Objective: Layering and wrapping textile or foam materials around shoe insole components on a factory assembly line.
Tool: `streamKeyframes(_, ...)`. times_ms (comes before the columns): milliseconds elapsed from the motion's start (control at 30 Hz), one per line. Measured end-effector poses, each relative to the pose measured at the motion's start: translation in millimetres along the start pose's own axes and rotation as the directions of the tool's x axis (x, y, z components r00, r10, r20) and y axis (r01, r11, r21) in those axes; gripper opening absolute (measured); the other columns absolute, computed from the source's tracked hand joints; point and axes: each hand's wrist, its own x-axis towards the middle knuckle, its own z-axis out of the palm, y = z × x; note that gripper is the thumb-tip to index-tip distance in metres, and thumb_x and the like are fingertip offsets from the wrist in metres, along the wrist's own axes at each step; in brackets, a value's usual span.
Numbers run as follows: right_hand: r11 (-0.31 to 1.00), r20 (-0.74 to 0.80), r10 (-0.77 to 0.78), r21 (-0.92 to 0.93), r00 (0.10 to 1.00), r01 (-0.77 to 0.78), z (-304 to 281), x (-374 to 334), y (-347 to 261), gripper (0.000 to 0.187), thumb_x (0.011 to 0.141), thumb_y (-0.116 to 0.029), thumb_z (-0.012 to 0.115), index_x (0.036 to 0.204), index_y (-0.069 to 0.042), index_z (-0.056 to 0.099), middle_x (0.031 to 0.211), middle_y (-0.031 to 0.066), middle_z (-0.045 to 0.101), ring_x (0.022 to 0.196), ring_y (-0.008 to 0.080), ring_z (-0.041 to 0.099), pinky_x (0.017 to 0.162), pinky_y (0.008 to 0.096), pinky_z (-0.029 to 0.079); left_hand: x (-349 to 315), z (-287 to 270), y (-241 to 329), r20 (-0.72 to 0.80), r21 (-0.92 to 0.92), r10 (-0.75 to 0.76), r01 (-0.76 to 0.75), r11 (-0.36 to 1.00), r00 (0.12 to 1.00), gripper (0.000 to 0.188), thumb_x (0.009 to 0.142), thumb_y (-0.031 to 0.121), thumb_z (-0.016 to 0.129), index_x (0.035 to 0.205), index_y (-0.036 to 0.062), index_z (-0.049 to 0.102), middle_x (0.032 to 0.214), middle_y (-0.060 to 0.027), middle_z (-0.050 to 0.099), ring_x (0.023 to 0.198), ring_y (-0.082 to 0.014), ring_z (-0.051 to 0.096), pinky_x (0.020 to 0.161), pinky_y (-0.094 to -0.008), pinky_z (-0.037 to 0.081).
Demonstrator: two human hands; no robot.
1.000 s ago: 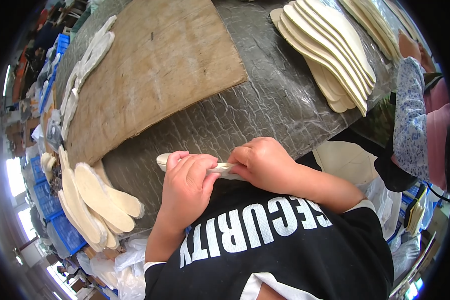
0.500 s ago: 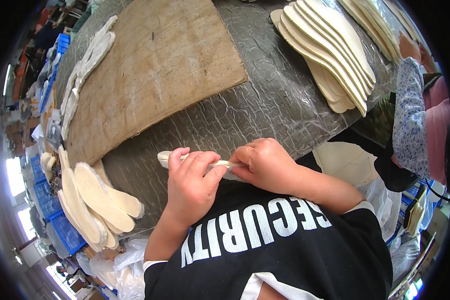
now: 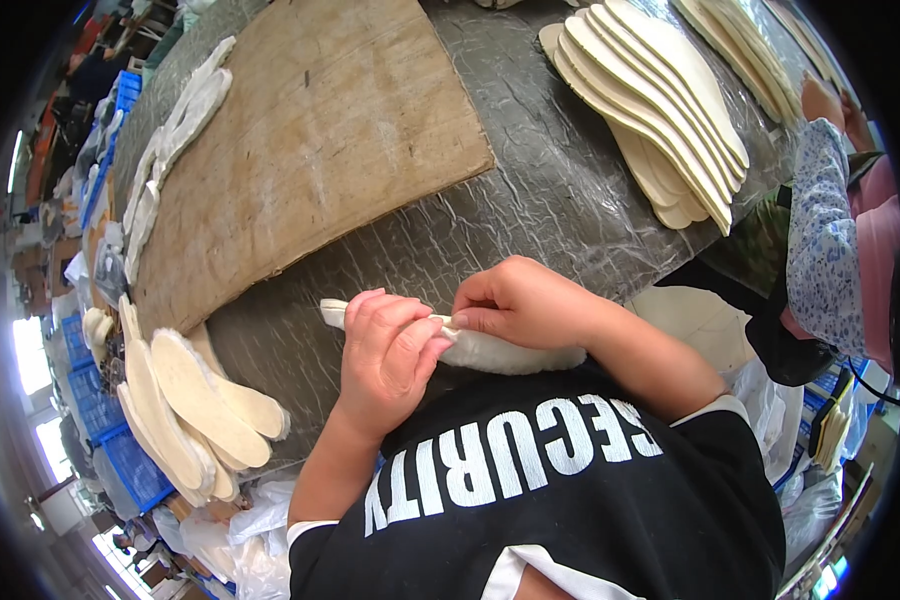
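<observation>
Both of my hands pinch a cream insole with a fluffy white side [image 3: 515, 356], held edge-up close to my body. My left hand [image 3: 385, 345] wraps its fingers over the left part, and one end pokes out beyond them. The fingertips of my right hand [image 3: 500, 308] are closed on the upper edge, right beside the left thumb. Below the right hand the fleecy part stretches to the right, under my forearm. The fingers hide the middle of the insole.
Fleece insoles [image 3: 205, 390] lie piled at the table's left edge. A fanned stack of cream insoles [image 3: 660, 90] rests at the far right. A worn brown board [image 3: 320, 130] covers the far left of the dark plastic-covered table [image 3: 560, 210]. A co-worker's patterned sleeve [image 3: 822, 220] shows at right.
My right hand has shifted slightly up and left along the insole's edge. More of the fleecy part now shows on the right, beneath that hand.
</observation>
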Motion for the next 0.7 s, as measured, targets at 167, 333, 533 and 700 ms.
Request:
streamKeyframes(167,0.999,0.100,0.034,-0.030,0.994,-0.031,-8,7,-15,0.017,0.082,-0.019,0.064,0.083,-0.003,0.071,0.074,0.0167,0.067,0.070,0.0328,0.065,0.066,0.0395,0.051,3,-6,0,0.004,-0.013,-0.008,0.008,1.000,1.000,0.021,0.071,0.008,0.078,0.086,0.0057,0.064,0.098,-0.0072,0.059,0.091,-0.0284,0.058,0.087,-0.0474,0.045)
streamKeyframes(333,0.983,0.061,-0.012,-0.184,0.998,0.023,0,10,-14,0.016,0.077,-0.019,0.064,0.076,-0.004,0.070,0.071,0.0156,0.067,0.069,0.0334,0.066,0.065,0.0413,0.051,14,-16,8,0.150,0.056,-0.001,-0.007,0.998,0.989,0.020,0.068,0.005,0.074,0.084,0.0035,0.062,0.097,-0.0083,0.058,0.095,-0.0289,0.056,0.091,-0.0467,0.043)
streamKeyframes(533,0.983,-0.126,-0.006,-0.185,0.992,-0.017,17,9,-1,0.015,0.078,-0.018,0.064,0.075,-0.005,0.069,0.070,0.0171,0.066,0.068,0.0357,0.065,0.063,0.0444,0.051,18,-17,13,0.224,0.038,-0.101,0.095,0.995,0.969,0.017,0.070,0.001,0.070,0.081,0.0024,0.058,0.095,-0.0091,0.060,0.093,-0.0300,0.058,0.083,-0.0433,0.043)
streamKeyframes(700,0.980,-0.107,-0.156,-0.139,0.982,0.141,21,3,2,0.017,0.082,-0.019,0.063,0.083,-0.004,0.069,0.075,0.0185,0.066,0.071,0.0373,0.065,0.066,0.0446,0.052,20,-19,15,0.190,0.053,-0.248,0.242,0.969,0.950,0.013,0.072,-0.002,0.069,0.079,0.0026,0.059,0.097,-0.0107,0.064,0.087,-0.0315,0.059,0.080,-0.0400,0.045)
